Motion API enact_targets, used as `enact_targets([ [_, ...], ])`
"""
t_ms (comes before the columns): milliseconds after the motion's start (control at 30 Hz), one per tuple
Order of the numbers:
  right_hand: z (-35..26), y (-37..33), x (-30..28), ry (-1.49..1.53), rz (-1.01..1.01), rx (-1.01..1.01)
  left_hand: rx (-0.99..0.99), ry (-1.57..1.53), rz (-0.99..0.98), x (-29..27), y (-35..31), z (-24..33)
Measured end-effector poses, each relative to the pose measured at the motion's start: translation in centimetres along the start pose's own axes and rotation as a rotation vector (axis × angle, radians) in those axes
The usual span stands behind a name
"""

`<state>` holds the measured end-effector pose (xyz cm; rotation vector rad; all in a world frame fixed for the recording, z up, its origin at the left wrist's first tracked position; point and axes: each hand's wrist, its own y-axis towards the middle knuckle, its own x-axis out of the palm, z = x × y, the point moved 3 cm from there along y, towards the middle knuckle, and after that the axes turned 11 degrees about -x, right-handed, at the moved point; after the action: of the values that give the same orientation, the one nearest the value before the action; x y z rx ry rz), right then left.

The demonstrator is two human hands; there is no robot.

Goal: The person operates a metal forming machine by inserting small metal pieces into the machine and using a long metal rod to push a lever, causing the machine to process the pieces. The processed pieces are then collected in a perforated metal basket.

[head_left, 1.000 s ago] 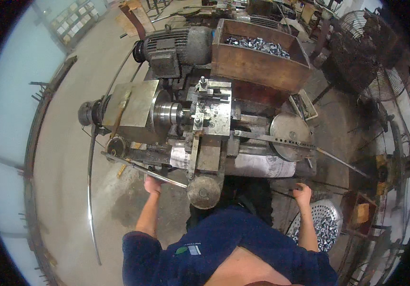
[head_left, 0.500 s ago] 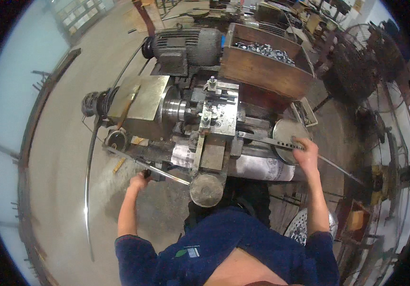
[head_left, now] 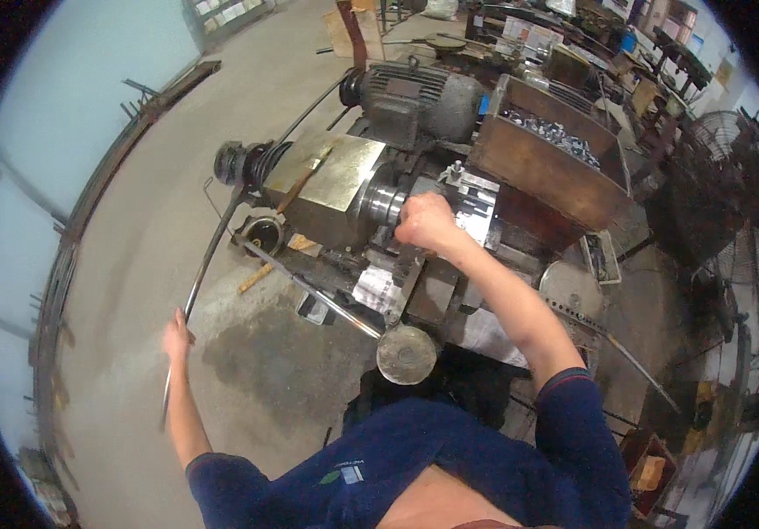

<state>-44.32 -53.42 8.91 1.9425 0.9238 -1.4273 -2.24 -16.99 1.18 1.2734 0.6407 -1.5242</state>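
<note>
My left hand is wrapped around a long metal lever rod that slants up to the left end of a small lathe. At the lathe's middle, my right hand is closed right beside the shiny spindle nose. Whatever its fingers pinch is hidden behind the hand. Partly covered by that hand and forearm is the bright tool slide with its clamp bolts. A perforated flat lever lies free near the round grey disc on the right.
A wooden box of small metal parts stands behind the lathe, beside a ribbed motor. A metal sheet covers the headstock. A polished bar runs to a round knob-like disc close to my body. A fan stands at right.
My right hand has left the perforated lever and moved left to the spindle. My left hand has moved left onto the long rod. The view has shifted and turned.
</note>
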Motion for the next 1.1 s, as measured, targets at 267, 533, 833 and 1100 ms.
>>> enact_targets([
  [267,-0.8,-0.2,-0.4,0.019,-0.027,-0.068,-0.267,0.007,-0.118,-1.1,-9.5,4.3],
  [533,2.3,-3.0,-3.5,-0.113,0.058,-0.025,-0.106,0.022,-0.123,-1.4,-12.0,7.2],
  [833,12.5,-11.4,-16.3,-0.289,0.774,0.115,0.489,0.019,-0.033,-3.2,-12.1,18.1],
  [1100,12.6,-28.9,-11.4,-0.095,0.832,0.224,1.036,-0.228,-0.386,2.2,-19.2,30.0],
])
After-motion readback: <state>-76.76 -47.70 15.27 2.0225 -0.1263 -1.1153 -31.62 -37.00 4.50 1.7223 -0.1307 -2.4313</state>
